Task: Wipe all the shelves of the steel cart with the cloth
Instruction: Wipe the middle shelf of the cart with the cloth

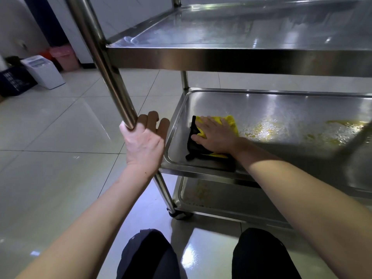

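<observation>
Knees (149, 256): two dark-clad legs at 6 o'clock, low in view above the glossy tiled floor (50, 158).
Left hand (144, 140): at 9 o'clock of centre, fingers and thumb curled round the cart's steel post (108, 63), gripping it just beside the middle shelf's corner.
Right hand (215, 135): just right of centre, palm down and fingers spread flat on the cloth, pressing it rather than gripping.
Cloth (231, 122): yellow with a black edge, bunched under the right hand at the near-left corner of the middle shelf.
Middle shelf (271, 103): steel tray with raised rim, wet; yellowish smears (265, 130) lie toward 3 o'clock of the cloth, near it but apart.
Bottom shelf (221, 196): below, at 5 o'clock, with faint yellowish marks near its left end.
Caster (179, 214): under the near post, on the floor.
Top shelf (241, 33): at 12 to 2 o'clock, surface streaked and reflective.
Far corner: at 10 o'clock, a white box-like appliance (44, 71), a pink bin (64, 57) and a dark crate (14, 81) against the wall.
</observation>
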{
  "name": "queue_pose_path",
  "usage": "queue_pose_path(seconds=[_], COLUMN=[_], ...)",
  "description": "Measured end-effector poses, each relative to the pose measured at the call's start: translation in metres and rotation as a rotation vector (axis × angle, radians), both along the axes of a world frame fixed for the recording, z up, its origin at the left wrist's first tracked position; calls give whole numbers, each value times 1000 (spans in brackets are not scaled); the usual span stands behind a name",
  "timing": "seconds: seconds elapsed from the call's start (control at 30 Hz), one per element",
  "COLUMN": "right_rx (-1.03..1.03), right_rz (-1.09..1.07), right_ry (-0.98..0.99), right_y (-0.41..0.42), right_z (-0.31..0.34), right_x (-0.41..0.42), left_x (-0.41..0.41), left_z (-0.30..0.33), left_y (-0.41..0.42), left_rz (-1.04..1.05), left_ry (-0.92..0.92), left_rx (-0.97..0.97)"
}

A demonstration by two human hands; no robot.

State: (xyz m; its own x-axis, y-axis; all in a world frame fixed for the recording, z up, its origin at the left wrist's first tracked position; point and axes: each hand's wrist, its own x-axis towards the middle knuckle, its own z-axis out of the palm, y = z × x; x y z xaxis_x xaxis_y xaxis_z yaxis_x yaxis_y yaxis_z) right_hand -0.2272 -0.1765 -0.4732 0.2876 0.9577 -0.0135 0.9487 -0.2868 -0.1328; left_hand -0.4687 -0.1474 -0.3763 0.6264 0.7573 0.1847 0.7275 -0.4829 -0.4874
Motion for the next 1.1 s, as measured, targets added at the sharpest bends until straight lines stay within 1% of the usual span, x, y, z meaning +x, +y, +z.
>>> queue_pose_path(seconds=[0.07,0.17,0.3,0.37,0.6,0.87,1.1], right_rx=[12,-41,-71,-72,-34,-53,-67], right_rz=[27,64,84,76,24,-139,-124], right_ry=[-26,-50,-22,-38,-39,10,12], right_y=[-12,-32,-55,-60,-41,-10,-22], right_z=[0,1,-2,-5,-5,0,2], right_x=[-7,-23,-37,-37,-16,30,20], left_x=[-1,0,0,0,-1,0,2], left_z=[2,2,3,3,-2,-3,-2], left_y=[-1,-3,-3,-3,2,2,0], left_rz=[0,17,30,17,-18,9,28], left_ry=[5,6,13,8,-28,-13,-21], left_rx=[-2,1,4,6,11,21,7])
